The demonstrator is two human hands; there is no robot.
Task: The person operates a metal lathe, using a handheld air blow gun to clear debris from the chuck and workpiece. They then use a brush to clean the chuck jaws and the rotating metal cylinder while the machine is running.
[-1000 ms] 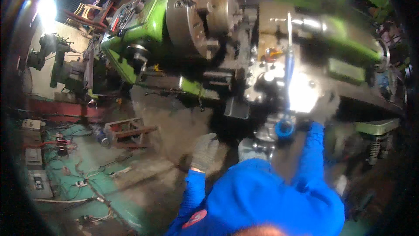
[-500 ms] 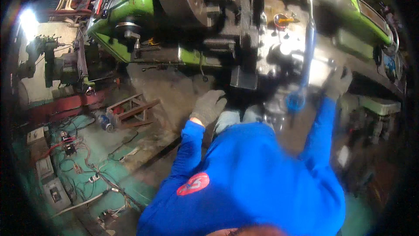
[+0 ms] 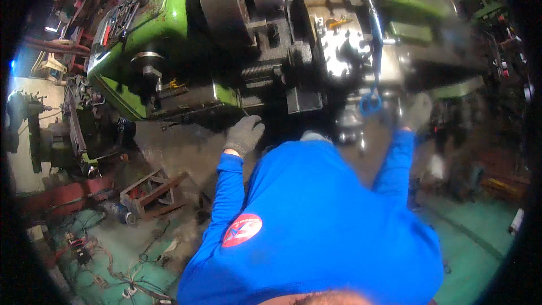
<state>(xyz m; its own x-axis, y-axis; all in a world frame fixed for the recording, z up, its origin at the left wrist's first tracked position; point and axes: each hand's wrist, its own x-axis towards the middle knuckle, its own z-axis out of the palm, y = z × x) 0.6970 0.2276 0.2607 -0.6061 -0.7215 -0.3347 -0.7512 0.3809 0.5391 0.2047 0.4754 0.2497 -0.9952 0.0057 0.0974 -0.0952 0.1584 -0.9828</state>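
My left hand [image 3: 244, 134], in a grey work glove, is at the front of a green lathe [image 3: 180, 17], just below the tip of a thin lever [image 3: 241, 103]. Its fingers are loosely bent and apart, and I see nothing in them. To the right my gloved right hand [image 3: 416, 110] is smeared by motion beside the dark lower side of the machine, its fingers unclear. Between my hands, nearer the right one, a long metal bar [image 3: 375, 28] slants over the bright carriage [image 3: 342, 51] and ends in a blue loop [image 3: 371, 102].
A large round chuck [image 3: 226, 6] stands at the back. Several hand tools [image 3: 121, 23] lie on the headstock. At the lower left are a rusty metal frame [image 3: 155, 195] and cables [image 3: 130, 282] on the green floor. A box-like block [image 3: 304, 101] juts out in front of me.
The whole view has shifted, and the lathe sits farther left. My left hand is closer to the lever tip. My right hand has come down, nearer to me, relative to the blue loop.
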